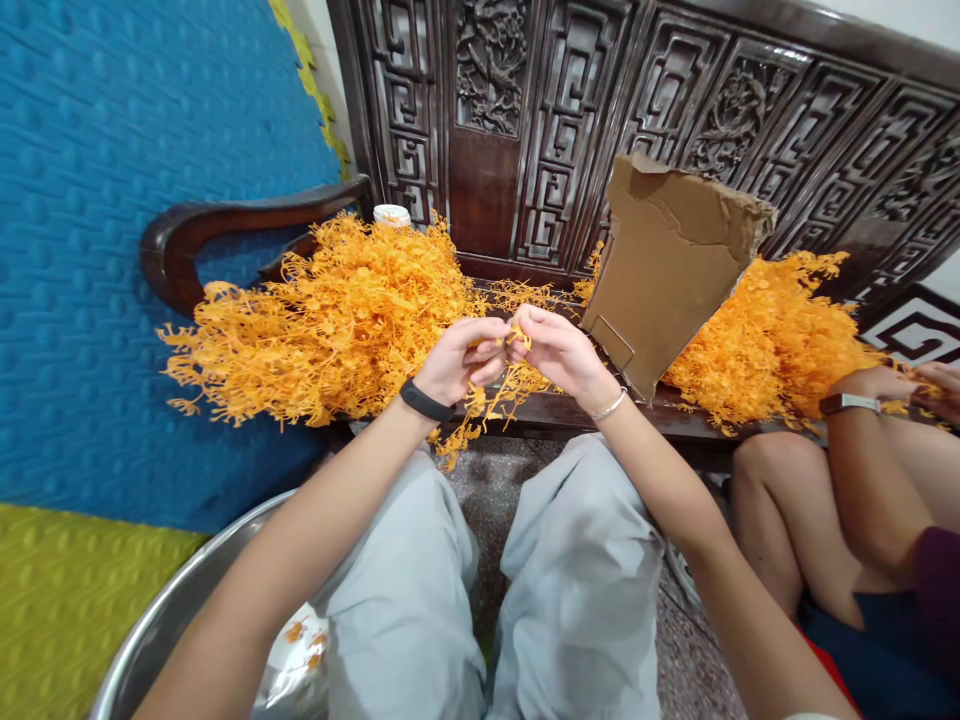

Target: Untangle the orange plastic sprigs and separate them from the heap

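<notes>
My left hand (466, 358), with a black band at its wrist, is closed, fingers pinched together at the near edge of the bench. Touching it from the right is my right hand (553, 350), a silver bangle at the wrist, its fingertips closed on a small orange piece (519, 336). An orange plastic sprig (487, 405) hangs below both hands; which hand bears it I cannot tell. Beside my left hand lies a large heap of orange sprigs (337, 320).
Brown cardboard (667, 260) stands upright on the dark carved bench, with another orange heap (765, 340) beyond it. A person's hands (877, 385) work at the far right. A metal basin (161, 610) is at lower left; a white round container (391, 215) sits behind the left heap.
</notes>
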`<state>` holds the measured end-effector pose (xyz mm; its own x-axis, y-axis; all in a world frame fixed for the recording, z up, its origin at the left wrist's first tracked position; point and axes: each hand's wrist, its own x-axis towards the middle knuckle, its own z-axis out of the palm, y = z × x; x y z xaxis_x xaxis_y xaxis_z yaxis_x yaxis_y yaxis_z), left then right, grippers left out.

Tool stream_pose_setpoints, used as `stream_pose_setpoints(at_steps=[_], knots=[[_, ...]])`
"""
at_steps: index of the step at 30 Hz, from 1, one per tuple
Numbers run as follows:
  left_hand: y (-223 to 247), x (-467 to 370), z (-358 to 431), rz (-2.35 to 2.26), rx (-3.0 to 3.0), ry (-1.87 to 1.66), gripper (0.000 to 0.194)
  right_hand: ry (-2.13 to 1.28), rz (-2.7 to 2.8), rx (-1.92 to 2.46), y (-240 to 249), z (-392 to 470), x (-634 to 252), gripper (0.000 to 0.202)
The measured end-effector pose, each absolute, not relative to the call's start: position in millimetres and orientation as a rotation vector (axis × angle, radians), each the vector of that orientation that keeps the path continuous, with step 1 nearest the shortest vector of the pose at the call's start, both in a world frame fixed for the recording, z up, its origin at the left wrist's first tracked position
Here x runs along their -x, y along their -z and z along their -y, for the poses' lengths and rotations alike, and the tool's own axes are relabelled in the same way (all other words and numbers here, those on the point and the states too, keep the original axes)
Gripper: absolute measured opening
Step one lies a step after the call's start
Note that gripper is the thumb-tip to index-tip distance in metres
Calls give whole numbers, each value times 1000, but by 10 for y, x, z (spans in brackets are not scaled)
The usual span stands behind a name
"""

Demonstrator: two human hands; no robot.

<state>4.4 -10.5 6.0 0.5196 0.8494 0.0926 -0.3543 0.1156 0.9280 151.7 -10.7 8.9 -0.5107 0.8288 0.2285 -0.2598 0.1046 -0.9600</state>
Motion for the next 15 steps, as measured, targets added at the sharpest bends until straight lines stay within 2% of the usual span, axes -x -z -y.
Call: stream_pose_setpoints(at_steps=[15], knots=[[-91, -90, 249, -429, -1126, -889, 37, -1614, 1578, 499, -138, 224, -1542, 35]])
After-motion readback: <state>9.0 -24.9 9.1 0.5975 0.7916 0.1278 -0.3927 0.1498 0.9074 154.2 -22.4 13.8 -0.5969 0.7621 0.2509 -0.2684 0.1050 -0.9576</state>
